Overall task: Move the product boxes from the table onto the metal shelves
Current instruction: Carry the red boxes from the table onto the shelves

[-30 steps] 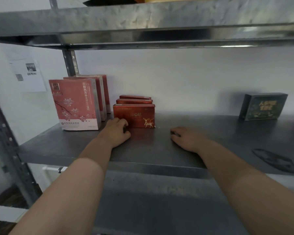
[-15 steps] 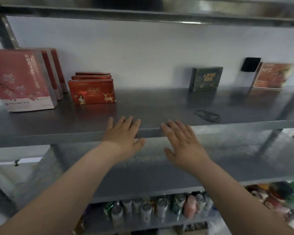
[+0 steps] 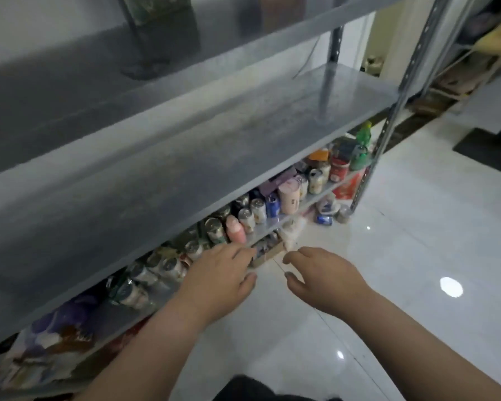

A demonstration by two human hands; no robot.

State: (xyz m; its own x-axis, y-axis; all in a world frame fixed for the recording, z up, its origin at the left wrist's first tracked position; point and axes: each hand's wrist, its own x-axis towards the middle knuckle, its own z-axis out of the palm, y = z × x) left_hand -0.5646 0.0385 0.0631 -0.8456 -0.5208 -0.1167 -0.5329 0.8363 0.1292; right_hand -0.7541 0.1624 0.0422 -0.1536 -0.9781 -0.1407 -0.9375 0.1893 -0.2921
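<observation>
change: your left hand (image 3: 220,273) and right hand (image 3: 327,279) are off the shelf (image 3: 243,140), now low over the floor (image 3: 402,256) | fingers (image 3: 294,257) loosely curled, holding nothing | judgement: placing done, likely turning away for more

Left hand (image 3: 220,277) and right hand (image 3: 327,280) hover empty, fingers loosely curled.

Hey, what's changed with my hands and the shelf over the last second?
The left hand came off the front red box and the right hand lifted off that shelf; both drew back and dropped, now hovering before the cans. The view swung down and right. Both stay empty.
</observation>
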